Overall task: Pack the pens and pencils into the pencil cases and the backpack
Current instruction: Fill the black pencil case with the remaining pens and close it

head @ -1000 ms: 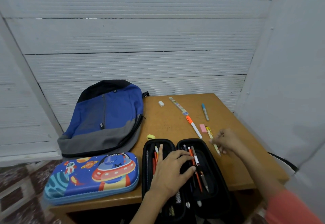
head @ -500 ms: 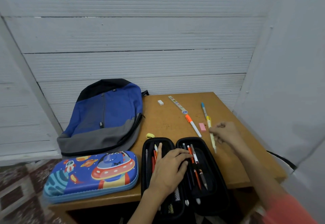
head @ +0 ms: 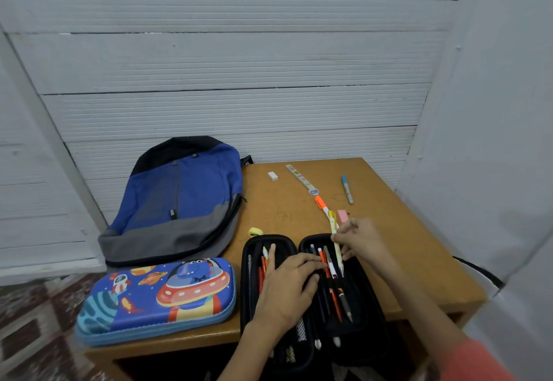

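A black pencil case (head: 369,300) lies open at the table's front edge with several pens inside. My left hand (head: 288,286) rests on its middle, fingers spread over the pens. My right hand (head: 360,238) pinches a pale yellow pen (head: 337,249), tip down over the case's right half. A closed blue space-print pencil case (head: 155,300) lies to the left, and a blue and grey backpack (head: 179,201) behind it. On the table lie an orange-capped white pen (head: 322,205) and a blue-capped pen (head: 347,189).
A patterned ruler (head: 301,178), a white eraser (head: 272,176), a pink eraser (head: 343,215) and a small yellow sharpener (head: 255,232) lie on the wooden table (head: 419,246). White walls stand close behind and to the right. The black case overhangs the table's front edge.
My right hand lifted the yellow pen off the table and carried it left, over the open black case. My left hand stayed on the case.
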A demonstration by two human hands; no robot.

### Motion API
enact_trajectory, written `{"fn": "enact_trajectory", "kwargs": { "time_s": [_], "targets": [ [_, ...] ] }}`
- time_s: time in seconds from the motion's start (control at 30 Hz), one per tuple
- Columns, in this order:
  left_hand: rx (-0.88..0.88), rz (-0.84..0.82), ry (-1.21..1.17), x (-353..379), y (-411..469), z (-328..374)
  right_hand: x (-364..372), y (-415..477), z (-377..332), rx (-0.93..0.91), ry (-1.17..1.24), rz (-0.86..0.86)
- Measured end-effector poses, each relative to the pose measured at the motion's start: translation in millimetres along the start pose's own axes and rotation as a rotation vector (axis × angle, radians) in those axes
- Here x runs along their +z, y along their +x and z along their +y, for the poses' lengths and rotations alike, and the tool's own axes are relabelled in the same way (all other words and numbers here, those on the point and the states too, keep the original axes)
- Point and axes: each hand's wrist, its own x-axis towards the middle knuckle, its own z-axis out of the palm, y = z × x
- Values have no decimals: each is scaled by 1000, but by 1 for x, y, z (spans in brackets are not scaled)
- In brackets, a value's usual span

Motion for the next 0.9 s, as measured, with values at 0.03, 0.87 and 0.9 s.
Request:
{"fn": "enact_trajectory", "kwargs": {
  "time_s": [0.03, 0.87, 0.9],
  "targets": [
    [-1, 0, 0, 0, 0, 0, 0, 0, 0, -4, -7, -2],
    [-7, -14, 25, -2, 0, 3, -2, -48, -11, 70, -473, -134],
    [-6, -13, 25, -2, 0, 3, -2, -49, -10, 61, -481, -134]
  ]
}}
